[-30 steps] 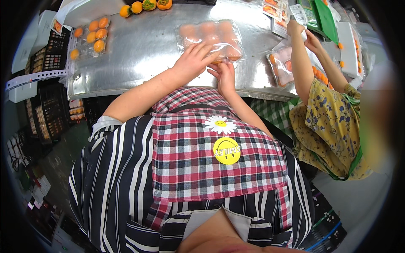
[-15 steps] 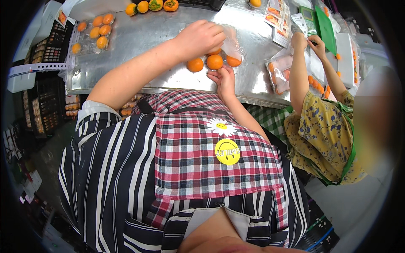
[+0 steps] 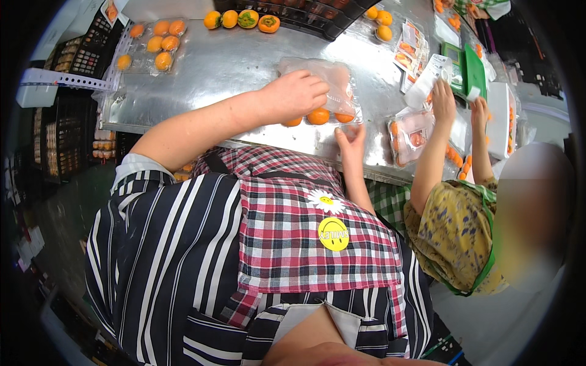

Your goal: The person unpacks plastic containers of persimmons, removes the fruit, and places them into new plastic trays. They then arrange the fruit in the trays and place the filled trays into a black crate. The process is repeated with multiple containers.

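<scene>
A clear plastic clamshell tray (image 3: 358, 114) sits on the metal table in front of me, with orange persimmons (image 3: 318, 116) showing along its near side. Its translucent lid (image 3: 334, 74) lies over the fruit. My left hand (image 3: 297, 94) is on top of the lid, fingers curled over it and held close together; the hand hides the tray's left part. At the near right corner is my right hand (image 3: 352, 141), thumb and fingers apart and close to the tray's edge.
Left stands another clear tray of persimmons (image 3: 162, 44). Loose persimmons (image 3: 247, 19) line the far side beside a black crate (image 3: 317, 15). At right, a co-worker's hands (image 3: 444, 100) work near printed leaflets (image 3: 408, 52), a green box (image 3: 475, 70) and a packed tray (image 3: 397, 140).
The lid, raised in my left hand before, now lies down over the persimmons. My right hand has opened its fingers at the tray's corner. The view has shifted, and the co-worker's hands have moved apart.
</scene>
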A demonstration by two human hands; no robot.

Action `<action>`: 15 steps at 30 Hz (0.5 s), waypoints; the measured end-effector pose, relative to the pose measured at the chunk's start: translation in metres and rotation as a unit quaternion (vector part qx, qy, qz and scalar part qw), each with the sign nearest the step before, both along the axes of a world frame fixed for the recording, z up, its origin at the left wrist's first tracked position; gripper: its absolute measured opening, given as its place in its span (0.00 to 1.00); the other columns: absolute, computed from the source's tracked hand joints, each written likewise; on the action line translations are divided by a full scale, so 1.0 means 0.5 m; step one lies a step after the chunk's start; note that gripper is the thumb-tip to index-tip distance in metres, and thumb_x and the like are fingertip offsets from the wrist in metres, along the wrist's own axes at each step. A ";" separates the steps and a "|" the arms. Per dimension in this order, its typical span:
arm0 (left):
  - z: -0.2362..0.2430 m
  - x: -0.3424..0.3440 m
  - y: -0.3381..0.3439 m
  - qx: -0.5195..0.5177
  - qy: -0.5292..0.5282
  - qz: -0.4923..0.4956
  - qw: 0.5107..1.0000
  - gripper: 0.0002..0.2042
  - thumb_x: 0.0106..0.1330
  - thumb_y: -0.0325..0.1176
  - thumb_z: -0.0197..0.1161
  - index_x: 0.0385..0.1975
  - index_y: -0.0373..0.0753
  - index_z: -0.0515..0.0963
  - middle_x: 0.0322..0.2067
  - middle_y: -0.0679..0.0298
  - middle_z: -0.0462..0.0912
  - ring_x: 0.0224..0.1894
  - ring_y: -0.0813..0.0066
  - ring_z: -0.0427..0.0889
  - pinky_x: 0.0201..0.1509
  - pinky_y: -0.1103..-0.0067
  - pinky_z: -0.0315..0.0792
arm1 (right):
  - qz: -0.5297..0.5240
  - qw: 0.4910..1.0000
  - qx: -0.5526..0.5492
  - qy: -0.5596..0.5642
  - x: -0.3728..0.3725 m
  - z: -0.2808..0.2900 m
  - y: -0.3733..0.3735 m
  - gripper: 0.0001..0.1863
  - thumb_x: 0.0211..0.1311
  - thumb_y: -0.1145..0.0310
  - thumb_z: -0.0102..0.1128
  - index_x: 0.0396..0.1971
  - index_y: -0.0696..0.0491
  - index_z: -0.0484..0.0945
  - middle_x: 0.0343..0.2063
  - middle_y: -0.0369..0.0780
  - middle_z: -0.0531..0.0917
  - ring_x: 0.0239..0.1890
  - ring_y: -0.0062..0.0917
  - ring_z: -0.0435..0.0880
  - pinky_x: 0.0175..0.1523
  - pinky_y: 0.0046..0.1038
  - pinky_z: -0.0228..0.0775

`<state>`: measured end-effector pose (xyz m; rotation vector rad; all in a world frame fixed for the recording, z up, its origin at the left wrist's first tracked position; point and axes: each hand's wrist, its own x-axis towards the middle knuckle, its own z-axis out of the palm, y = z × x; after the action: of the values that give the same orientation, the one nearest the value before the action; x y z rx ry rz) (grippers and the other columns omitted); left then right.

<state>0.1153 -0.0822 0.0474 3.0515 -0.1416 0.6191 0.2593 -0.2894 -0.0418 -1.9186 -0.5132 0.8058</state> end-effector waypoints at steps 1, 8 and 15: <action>0.001 -0.007 -0.001 -0.006 0.005 0.008 1.000 0.07 0.50 0.30 0.59 0.30 0.40 0.76 0.35 0.65 0.76 0.43 0.71 0.76 0.50 0.75 0.69 | 0.021 0.983 0.011 -0.184 0.018 -0.003 -0.001 0.46 0.52 0.64 0.69 0.65 0.60 0.50 0.59 0.54 0.63 0.54 0.42 0.72 0.57 0.41 0.67; 0.003 -0.020 -0.011 -0.031 -0.024 0.047 0.998 0.09 0.49 0.29 0.62 0.31 0.39 0.75 0.39 0.63 0.77 0.45 0.68 0.76 0.52 0.71 0.68 | 0.267 0.844 0.035 -0.465 0.090 0.072 0.111 0.31 0.47 0.68 0.65 0.55 0.55 0.68 0.56 0.53 0.69 0.54 0.45 0.72 0.57 0.39 0.68; -0.036 -0.084 -0.108 -0.254 0.014 -0.012 0.967 0.13 0.52 0.27 0.64 0.38 0.35 0.75 0.42 0.57 0.75 0.46 0.63 0.75 0.49 0.72 0.71 | 0.257 0.830 0.004 -0.494 0.003 0.055 0.118 0.14 0.51 0.74 0.55 0.40 0.54 0.77 0.47 0.47 0.79 0.41 0.42 0.81 0.45 0.37 0.76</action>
<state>0.0733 -0.1363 0.0294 2.5562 -0.0144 0.5134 0.2609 -0.2307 -0.0141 -2.1118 -1.7060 0.0214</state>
